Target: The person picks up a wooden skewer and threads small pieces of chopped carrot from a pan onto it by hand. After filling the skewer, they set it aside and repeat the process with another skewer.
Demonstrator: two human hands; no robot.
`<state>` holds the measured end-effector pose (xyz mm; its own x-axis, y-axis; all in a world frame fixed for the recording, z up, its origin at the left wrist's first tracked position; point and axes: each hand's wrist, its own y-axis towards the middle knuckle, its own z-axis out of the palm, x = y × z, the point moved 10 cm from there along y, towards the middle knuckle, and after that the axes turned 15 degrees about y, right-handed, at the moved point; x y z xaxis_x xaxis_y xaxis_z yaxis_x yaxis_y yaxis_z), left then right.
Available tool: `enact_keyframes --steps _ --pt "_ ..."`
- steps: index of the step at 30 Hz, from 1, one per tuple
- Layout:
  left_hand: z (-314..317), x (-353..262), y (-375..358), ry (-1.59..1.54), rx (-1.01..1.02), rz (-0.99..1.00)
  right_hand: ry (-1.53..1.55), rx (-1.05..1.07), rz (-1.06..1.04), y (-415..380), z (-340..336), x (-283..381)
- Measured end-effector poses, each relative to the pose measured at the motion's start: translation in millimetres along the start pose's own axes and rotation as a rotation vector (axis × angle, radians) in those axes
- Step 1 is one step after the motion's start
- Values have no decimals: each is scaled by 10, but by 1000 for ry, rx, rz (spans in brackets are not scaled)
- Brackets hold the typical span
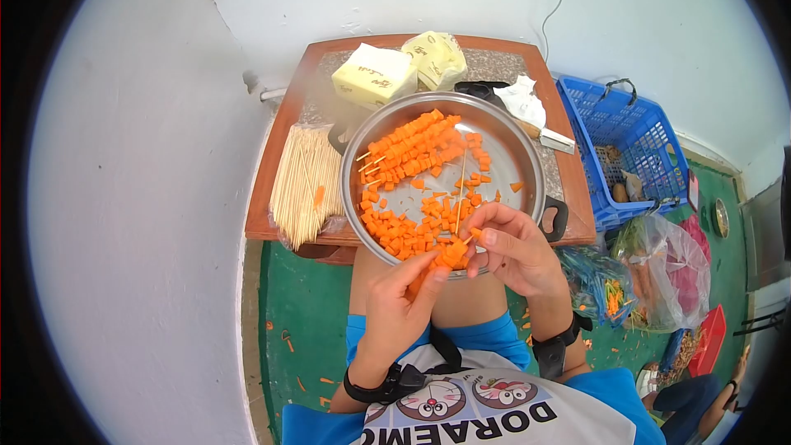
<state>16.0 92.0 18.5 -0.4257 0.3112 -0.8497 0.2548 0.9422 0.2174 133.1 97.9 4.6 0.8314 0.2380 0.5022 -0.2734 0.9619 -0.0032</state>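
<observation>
My left hand point(395, 301) is closed around a carrot skewer point(449, 255) over the pan's near rim, several orange chunks threaded along it. Between the thumb and fingers of my right hand point(523, 255) is a small carrot piece point(476, 234), right at the skewer's tip. Below both hands, the wide metal pan point(527, 144) holds loose carrot chunks point(395, 231) on its near side. Filled carrot skewers point(412, 144) are piled at its far left. A bare bamboo stick point(461, 177) lies in the pan, pointing away from me.
Bamboo skewers point(303, 185) lie on plastic at the table's left. Two tissue packs point(375, 78) stand behind the pan, and a knife point(556, 141) lies right of it. A blue crate point(630, 144) and plastic bags point(659, 268) are on the green floor. Another person's leg point(688, 408) shows at lower right.
</observation>
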Motion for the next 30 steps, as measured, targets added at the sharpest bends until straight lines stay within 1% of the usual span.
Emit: enact_keyframes --steps 7,12,19,25,28,30 --pt "-12 -8 -2 9 5 3 13 3 19 12 -15 -31" --pt "-43 -44 -8 27 -14 36 -70 -69 -32 -4 -86 26" --pt "-7 -18 -28 -3 33 -22 -170 -52 -99 -9 -26 115" --pt "38 -12 -37 -52 67 -20 -216 -34 -88 -23 -16 121" --pt "89 52 -58 -132 79 -60 -203 -34 -52 -27 -13 75" --pt "103 59 -56 -138 72 -56 -213 -50 14 -23 -38 3"
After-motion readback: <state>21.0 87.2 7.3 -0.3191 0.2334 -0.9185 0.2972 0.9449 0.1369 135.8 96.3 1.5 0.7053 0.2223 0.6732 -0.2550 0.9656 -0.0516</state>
